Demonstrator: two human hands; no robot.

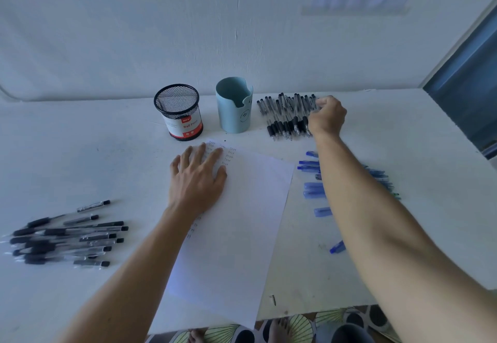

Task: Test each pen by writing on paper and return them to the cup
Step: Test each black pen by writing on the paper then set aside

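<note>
A white sheet of paper lies in the middle of the table, with small handwritten words near its far edge. My left hand rests flat on its upper left part, fingers spread. My right hand reaches to the far right and curls its fingers on the right end of a row of black pens. Which pen it pinches is hidden by the hand. A light blue cup and a black mesh cup stand at the back; no pens show in them.
Several black pens lie in a pile at the left. Blue pens lie scattered at the right, partly under my right forearm. The wall stands close behind the cups. The table's front edge is near my feet.
</note>
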